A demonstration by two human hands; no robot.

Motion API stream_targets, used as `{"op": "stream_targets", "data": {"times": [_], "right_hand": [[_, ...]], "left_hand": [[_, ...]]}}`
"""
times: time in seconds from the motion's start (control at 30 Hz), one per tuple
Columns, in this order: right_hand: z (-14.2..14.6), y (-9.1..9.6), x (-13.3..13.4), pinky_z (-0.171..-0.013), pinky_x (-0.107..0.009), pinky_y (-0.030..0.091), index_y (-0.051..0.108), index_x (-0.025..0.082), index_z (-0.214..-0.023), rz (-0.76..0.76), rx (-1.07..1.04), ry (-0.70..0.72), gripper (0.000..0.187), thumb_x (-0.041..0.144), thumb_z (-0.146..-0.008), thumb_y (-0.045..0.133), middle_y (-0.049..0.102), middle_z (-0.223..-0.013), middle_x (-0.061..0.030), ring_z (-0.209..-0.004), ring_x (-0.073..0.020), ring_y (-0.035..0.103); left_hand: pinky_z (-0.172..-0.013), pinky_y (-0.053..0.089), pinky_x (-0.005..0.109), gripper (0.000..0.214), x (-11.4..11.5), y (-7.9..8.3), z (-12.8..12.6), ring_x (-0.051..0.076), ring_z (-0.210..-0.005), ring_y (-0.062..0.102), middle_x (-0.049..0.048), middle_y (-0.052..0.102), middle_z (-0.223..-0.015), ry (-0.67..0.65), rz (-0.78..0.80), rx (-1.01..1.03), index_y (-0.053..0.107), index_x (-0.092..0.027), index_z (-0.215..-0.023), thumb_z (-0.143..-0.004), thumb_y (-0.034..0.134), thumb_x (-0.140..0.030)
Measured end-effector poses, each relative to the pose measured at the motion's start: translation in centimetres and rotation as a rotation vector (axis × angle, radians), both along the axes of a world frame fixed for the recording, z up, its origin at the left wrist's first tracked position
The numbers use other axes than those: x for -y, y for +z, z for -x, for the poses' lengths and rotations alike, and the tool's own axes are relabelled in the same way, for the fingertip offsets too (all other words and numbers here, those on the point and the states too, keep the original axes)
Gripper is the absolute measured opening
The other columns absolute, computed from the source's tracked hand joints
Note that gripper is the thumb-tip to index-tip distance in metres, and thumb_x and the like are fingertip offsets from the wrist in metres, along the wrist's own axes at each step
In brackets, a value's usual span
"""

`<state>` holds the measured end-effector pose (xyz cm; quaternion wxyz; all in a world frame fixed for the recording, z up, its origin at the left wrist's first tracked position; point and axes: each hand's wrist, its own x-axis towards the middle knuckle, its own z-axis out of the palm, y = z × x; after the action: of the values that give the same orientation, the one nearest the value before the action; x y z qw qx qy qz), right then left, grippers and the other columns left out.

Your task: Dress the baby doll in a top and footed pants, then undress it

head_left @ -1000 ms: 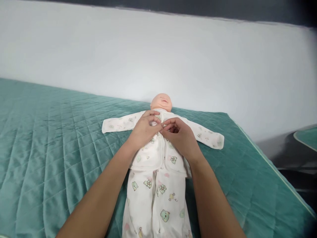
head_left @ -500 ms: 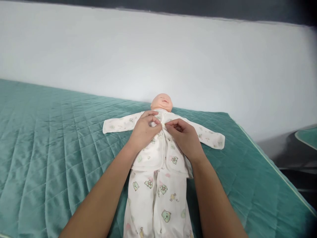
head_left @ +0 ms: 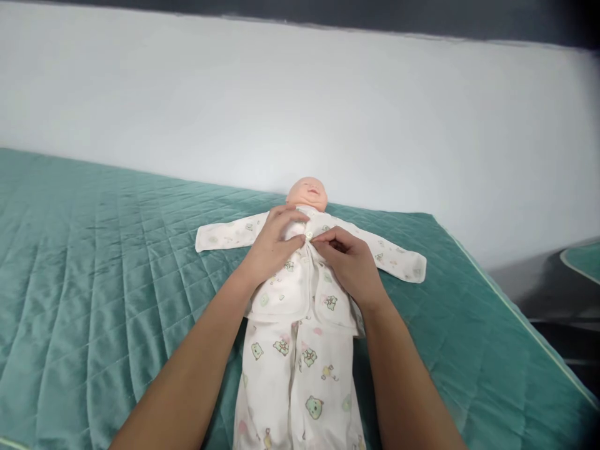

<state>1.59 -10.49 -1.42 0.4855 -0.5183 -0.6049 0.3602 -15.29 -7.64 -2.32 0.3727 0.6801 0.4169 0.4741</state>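
Observation:
A doll lies on its back, dressed in a white baby jacket with a small animal print and matching trousers. A small pale button shows on the jacket's front opening at the chest. My left hand rests on the left side of the chest, fingers apart, its thumb tip just beside the button. My right hand is closed, thumb and forefinger pinching the jacket's front edge right of the button. Below the hands the front edges meet loosely, with a fold in the cloth.
A green quilted cover lies under the doll, its piped edge running down at the right. Behind stands a white wall with a dark band on top. Another green-topped surface shows at the far right.
My left fingers have come away from the pinch at the button and spread upward, so the button is now exposed. My right hand keeps its pinch almost in place.

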Motion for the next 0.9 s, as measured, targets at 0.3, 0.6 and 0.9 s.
{"op": "stream_targets", "data": {"times": [0.3,0.6,0.9], "right_hand": [[0.3,-1.4,-0.5,-0.09,-0.036,0.046,0.065,0.025,-0.105,-0.226,0.085,-0.122,0.021,0.029,-0.085,0.062,0.062,-0.114,-0.0051,-0.102,-0.0198,0.057],[-0.2,-1.9,-1.5,-0.123,-0.051,0.021,0.057,0.029,-0.133,-0.1,0.327,-0.058,0.045,0.049,-0.094,0.049,0.044,-0.155,-0.0052,-0.147,-0.0257,0.033],[-0.7,-1.5,-1.8,-0.124,-0.049,0.02,0.059,0.031,-0.137,-0.094,0.385,-0.007,0.046,0.048,-0.097,0.047,0.042,-0.158,-0.0036,-0.151,-0.023,0.028]], "left_hand": [[-0.121,0.029,0.044,0.041,-0.7,-0.3,-0.5,0.022,-0.145,0.04,0.0043,0.048,-0.154,-0.007,-0.206,-0.232,0.056,-0.027,-0.139,-0.101,0.042,-0.037],[-0.119,0.031,0.046,0.045,-0.7,0.0,-0.5,0.024,-0.14,0.043,0.0033,0.055,-0.148,0.021,-0.143,-0.306,0.051,-0.026,-0.142,-0.099,0.043,-0.037],[-0.119,0.032,0.044,0.043,-0.4,-0.1,-0.6,0.023,-0.141,0.042,0.004,0.055,-0.148,0.019,-0.143,-0.277,0.054,-0.025,-0.14,-0.099,0.046,-0.035]]}}
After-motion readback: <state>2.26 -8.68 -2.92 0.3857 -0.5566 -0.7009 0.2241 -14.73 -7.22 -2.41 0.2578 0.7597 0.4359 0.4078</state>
